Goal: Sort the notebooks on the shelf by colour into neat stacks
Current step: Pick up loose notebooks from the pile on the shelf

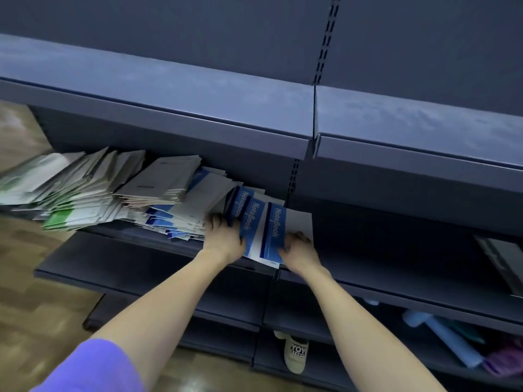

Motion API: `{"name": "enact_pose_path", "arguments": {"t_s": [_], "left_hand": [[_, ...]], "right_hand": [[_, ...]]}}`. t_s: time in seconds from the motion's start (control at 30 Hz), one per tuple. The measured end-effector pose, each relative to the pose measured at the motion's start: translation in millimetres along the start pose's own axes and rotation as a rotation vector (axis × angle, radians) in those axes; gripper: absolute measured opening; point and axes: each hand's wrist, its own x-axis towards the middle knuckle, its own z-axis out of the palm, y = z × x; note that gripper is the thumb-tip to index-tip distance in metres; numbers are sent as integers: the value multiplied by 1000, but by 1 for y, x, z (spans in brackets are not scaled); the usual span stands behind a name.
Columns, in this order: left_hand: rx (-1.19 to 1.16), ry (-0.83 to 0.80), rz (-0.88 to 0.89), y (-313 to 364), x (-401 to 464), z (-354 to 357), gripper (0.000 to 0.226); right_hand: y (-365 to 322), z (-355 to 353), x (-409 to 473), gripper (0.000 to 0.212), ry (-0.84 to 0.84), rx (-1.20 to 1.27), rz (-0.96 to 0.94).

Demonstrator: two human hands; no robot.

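A fanned bunch of blue-and-white notebooks [264,226] marked "NoteBook" lies on the dark shelf [382,267] under an upper shelf. My left hand [223,236] grips the bunch at its left edge, fingers curled round the covers. My right hand [300,247] grips the lower right corner of the same bunch. To the left, a loose heap of blue notebooks [175,219] spills toward the shelf edge. Grey-backed notebooks [164,179] lie on top of it. Further left a messy pile of green-and-white notebooks [70,193] overhangs the edge.
The upper shelf [254,117] juts out above the notebooks. A dark flat object [503,258] lies at the shelf's right end. Lower shelves hold blue rolls [441,338] and purple items. A slipper [295,353] stands on the wooden floor [34,306] below.
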Motion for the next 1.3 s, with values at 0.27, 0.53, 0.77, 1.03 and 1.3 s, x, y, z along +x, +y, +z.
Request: {"name": "enact_pose_path", "arguments": {"t_s": [0.27,0.53,0.77,1.03,1.3], "left_hand": [[-114,59,73,32,-6,-2,44],[-314,60,131,63,-1,6,40],[-740,3,-10,105,-1,5,52],[-871,-105,-49,116,-1,-2,48],[-1025,-147,15,129,-17,-7,46]], "right_hand": [[16,-10,3,42,25,0,214],[32,-21,-3,62,21,-38,219],[43,-26,-16,96,117,29,370],[59,-30,-15,103,131,145,412],[72,-28,-42,87,193,265,450]]}}
